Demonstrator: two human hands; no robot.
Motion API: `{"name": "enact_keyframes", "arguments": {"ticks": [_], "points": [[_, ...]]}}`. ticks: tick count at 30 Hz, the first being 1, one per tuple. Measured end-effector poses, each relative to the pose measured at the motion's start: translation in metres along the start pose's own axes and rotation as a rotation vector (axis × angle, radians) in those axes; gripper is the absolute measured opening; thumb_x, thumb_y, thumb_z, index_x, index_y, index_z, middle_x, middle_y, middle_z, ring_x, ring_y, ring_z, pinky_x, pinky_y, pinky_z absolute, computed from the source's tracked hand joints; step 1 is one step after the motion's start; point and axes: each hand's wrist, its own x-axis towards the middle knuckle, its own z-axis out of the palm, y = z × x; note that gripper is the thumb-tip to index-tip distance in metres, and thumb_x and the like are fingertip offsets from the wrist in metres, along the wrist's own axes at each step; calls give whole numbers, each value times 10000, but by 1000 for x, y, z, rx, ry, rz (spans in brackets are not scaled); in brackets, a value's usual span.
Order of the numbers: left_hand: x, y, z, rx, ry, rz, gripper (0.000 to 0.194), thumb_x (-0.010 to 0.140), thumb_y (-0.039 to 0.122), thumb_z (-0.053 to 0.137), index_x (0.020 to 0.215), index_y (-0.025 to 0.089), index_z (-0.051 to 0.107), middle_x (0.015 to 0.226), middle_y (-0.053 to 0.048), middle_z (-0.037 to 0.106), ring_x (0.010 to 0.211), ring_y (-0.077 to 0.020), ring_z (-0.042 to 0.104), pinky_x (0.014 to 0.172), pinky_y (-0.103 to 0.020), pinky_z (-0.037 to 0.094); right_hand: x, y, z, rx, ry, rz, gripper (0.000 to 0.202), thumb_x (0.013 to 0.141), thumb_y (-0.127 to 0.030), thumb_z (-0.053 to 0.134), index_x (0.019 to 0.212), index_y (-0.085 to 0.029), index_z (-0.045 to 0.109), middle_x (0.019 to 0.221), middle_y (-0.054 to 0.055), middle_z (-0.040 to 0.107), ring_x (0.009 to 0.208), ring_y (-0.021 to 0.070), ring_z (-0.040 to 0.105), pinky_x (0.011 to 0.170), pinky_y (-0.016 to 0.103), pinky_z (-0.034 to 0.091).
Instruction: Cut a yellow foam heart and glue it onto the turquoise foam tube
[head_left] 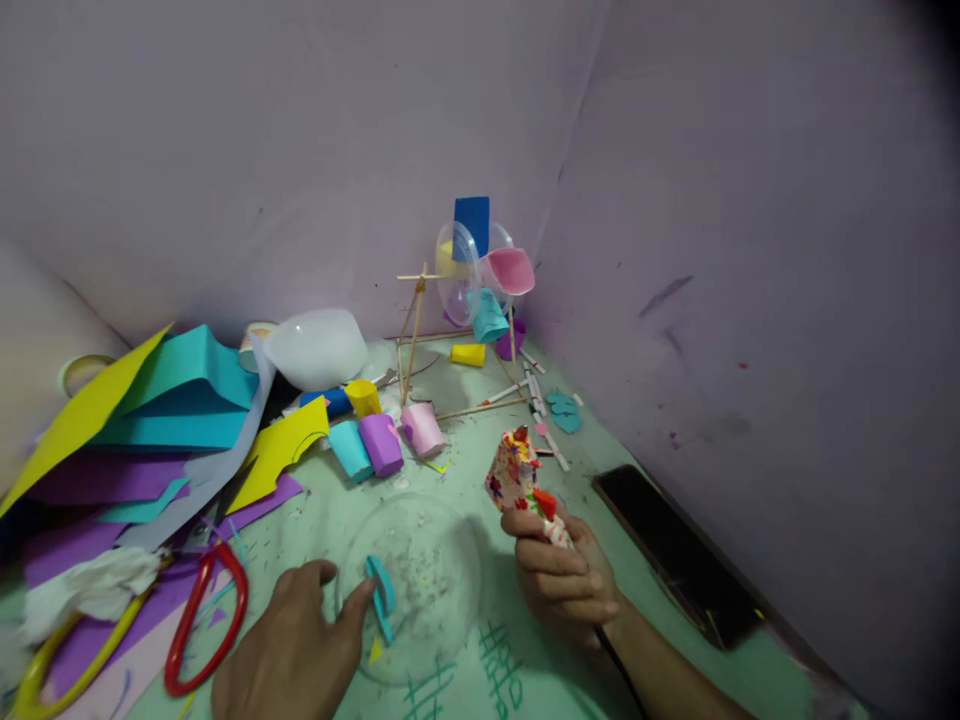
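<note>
My right hand (566, 575) is wrapped round a floral-patterned hot glue gun (514, 468), which has a red-orange part near my fingers and a black cord running down below. My left hand (296, 640) is open, thumb and fingers apart, at the left rim of a clear round plastic lid (450, 655). A curled turquoise paper strip (384, 592) lies on that lid, right at my left thumb; whether they touch I cannot tell. Farther back stands a stick frame (418, 335) bearing clear discs (457, 290) with a pink cup (510, 271), a turquoise cup (490, 317) and a blue piece (472, 225).
Small paper cups, turquoise (350, 450), purple (381, 444) and pink (423, 430), sit mid-table. Coloured sheets (180, 390) and red-handled scissors (238, 600) lie left. A phone (675, 555) lies right, beside the wall (787, 300). Striped paper sticks (551, 445) lie behind the glue gun.
</note>
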Motion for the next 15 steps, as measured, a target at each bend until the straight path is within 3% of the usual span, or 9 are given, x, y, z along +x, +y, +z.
{"name": "enact_keyframes", "arguments": {"ticks": [3,7,12,15], "points": [[-4,-3,0,-104,138,103,381,825,379,361,1083,183,561,1022,-113,655,955,-296,612,749,-391,443,-5,-3,5,-18,-55,-5,472,822,-671,213,620,-245,244,321,-182,175,278,-8,-142,238,67,-91],[-5,-11,1,-300,365,249,245,807,291,399,902,218,613,929,-46,673,871,-216,620,757,-307,432,-10,-7,12,-69,-62,2,473,800,-686,216,612,-252,227,307,-185,183,254,-10,-117,222,62,-82],[-5,-17,-6,-290,349,195,201,787,327,463,836,223,629,813,-26,677,741,-201,617,695,-299,431,-13,-9,19,-112,-11,-17,455,791,-671,159,606,-260,221,316,-195,161,265,-12,-129,249,60,-99],[-10,-14,-6,-241,272,201,217,768,398,512,790,219,633,738,-24,659,704,-209,610,660,-306,421,-12,-8,17,-88,-12,-35,460,806,-642,137,604,-247,257,322,-194,168,259,-24,-103,270,51,-69]]}}
